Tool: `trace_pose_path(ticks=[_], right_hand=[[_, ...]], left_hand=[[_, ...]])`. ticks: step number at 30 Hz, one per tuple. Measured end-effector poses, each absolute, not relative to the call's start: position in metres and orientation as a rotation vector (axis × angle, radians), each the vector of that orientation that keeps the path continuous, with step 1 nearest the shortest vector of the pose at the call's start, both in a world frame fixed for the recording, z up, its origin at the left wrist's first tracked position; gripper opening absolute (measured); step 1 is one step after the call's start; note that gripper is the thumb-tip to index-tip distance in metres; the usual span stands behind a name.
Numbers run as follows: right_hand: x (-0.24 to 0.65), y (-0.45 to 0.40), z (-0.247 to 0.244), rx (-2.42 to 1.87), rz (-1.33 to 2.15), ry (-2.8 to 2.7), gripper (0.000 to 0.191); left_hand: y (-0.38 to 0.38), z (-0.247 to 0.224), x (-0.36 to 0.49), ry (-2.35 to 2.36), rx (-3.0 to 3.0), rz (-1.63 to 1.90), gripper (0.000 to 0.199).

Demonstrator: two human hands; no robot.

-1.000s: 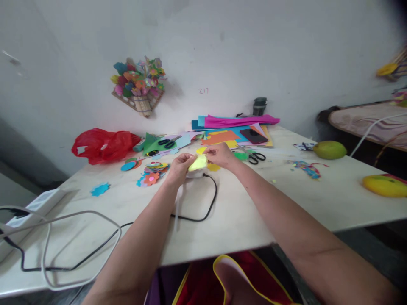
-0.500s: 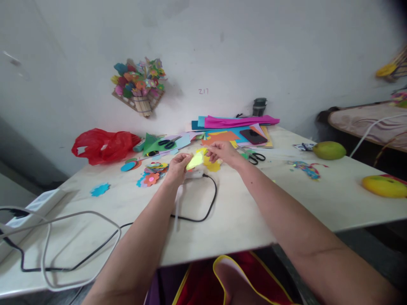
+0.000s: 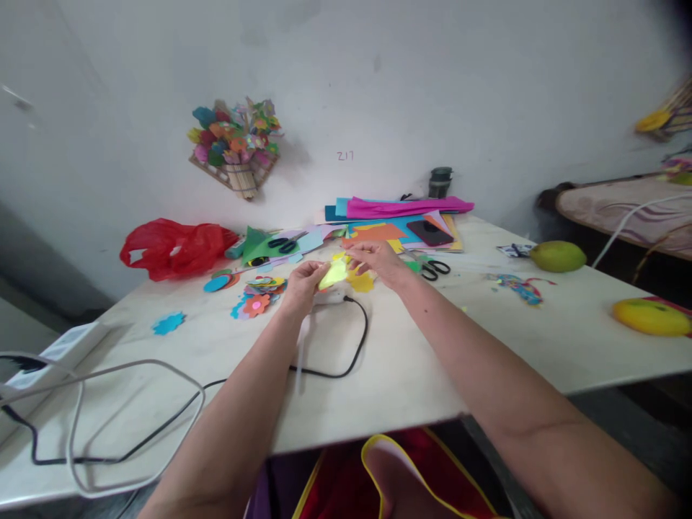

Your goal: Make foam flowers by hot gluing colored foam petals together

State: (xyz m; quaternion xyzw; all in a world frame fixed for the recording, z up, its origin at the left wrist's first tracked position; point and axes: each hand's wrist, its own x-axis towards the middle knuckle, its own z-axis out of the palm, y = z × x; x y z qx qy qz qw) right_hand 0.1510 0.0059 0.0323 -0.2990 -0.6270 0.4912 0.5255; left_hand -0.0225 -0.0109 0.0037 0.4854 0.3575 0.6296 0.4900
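One pale yellow piece [image 3: 334, 273] is over the surface's [image 3: 411, 367] middle, the left hand's [image 3: 303, 285] thumb and fingers pinched on its left side. The right hand's [image 3: 378, 261] fingers curl close by; their hold I cannot tell. A light edge pinch should avoid creases. Towards the back edge: two scissors [image 3: 434, 270], one phone [image 3: 429, 233]; near the right edge, two mango-like fruits [image 3: 558, 256].

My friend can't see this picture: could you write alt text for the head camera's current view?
The left hand holds a pale yellow piece over a white table, the right hand close beside it. Flower cutouts, scissors and coloured sheets lie nearby; a bouquet hangs on the wall.
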Motion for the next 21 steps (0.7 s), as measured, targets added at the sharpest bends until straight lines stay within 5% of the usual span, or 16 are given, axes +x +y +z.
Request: trace_pose_path(ticks=[15, 21], right_hand=[[0.161, 0.017, 0.028, -0.816, 1.472, -1.325, 0.004], [0.192, 0.041, 0.023, -1.166, 1.021, -1.027, 0.008]], left_hand=[[-0.018, 0.006, -0.010, 0.737, 1.218, 1.519, 0.025], [-0.017, 0.006, -0.014, 0.754, 1.133, 1.533, 0.028]])
